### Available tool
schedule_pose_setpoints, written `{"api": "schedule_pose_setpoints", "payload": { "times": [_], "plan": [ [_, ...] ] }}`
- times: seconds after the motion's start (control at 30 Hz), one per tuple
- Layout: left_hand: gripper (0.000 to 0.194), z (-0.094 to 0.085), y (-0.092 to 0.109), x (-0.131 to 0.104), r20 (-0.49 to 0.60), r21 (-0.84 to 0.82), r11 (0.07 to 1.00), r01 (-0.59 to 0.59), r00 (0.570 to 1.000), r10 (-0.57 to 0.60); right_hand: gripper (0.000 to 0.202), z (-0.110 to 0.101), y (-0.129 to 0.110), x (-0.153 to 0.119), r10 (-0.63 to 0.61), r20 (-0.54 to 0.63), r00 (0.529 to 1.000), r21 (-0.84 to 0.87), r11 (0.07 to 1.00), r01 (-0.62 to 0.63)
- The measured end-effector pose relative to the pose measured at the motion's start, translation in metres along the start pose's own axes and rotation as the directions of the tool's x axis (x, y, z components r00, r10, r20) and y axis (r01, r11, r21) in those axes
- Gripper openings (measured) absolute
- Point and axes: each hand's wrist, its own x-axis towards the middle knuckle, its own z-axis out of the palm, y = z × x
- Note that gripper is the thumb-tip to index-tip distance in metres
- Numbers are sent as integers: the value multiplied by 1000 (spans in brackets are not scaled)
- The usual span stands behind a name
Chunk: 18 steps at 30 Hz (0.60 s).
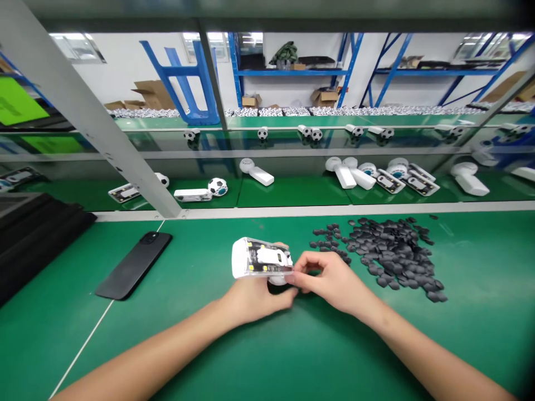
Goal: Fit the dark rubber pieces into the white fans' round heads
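Note:
My left hand (257, 301) is wrapped round a white device (263, 259) with a clear cover, black inner panel and small yellow squares, held above the green bench. Its rounded end lies low between the hands and is partly hidden. My right hand (324, 275) touches the device's right end, thumb and index finger pinched together; whatever may be between those fingertips is too small to make out. Right of the device, a pile of small black discs (393, 250) is spread on the bench, its left edge just behind my right hand.
A black phone (134, 265) lies at the left, beside a black ridged stack (37, 239). Beyond the white rail (292, 211), similar white devices (261, 175) lie on a green belt. A slanted metal post (96, 122) rises at the left.

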Motion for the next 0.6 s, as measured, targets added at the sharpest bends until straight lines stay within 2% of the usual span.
{"api": "schedule_pose_setpoints", "payload": {
  "times": [0.1, 0.17, 0.33, 0.43, 0.6],
  "plan": [
    [32, 0, 3, 0, -29, -66, 998, 4, 1000, -6, 12, 4, -7, -2, -47, -64, 997, -118, 992, 39],
    [29, 1, 3, -1, -32, -136, 990, 30, 999, -35, 13, 6, -9, -2, -48, -83, 995, -142, 989, 36],
    [28, 4, 3, 1, -43, -171, 985, 36, 998, -44, 32, 7, 2, -1, -15, -112, 994, -174, 985, -5],
    [26, 4, 1, 2, -42, -191, 981, 14, 999, -22, 35, 8, 10, 1, -30, -84, 996, -151, 988, 17],
    [30, 0, -6, -1, 14, -311, 949, 59, 998, -57, 29, 5, 9, 2, -202, 31, 979, -247, 947, 203]
  ]
}}
